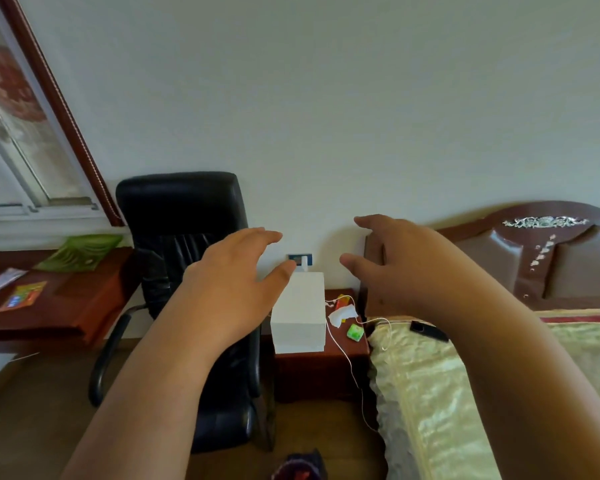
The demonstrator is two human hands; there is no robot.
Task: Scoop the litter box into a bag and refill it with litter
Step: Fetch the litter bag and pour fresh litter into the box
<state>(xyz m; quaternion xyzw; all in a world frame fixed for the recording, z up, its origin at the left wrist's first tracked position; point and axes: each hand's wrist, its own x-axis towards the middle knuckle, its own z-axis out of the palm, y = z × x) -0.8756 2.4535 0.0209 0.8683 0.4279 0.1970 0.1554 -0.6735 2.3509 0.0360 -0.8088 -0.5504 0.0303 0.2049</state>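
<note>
No litter box, scoop, bag or litter shows in the head view. My left hand (236, 282) is held out in front of me with fingers spread, holding nothing, over the black chair. My right hand (402, 261) is also raised, fingers apart and empty, in front of the bed's headboard. Both hands hover on either side of a white box (300, 313) that stands on a dark red bedside cabinet (326, 368); neither hand touches it.
A black office chair (184, 216) stands left of the cabinet. A red-brown desk (49, 306) with papers is at far left under a window. A bed (465, 393) with a pale green cover and brown headboard (551, 258) fills the right. A white cable, tissue and green packet lie on the cabinet.
</note>
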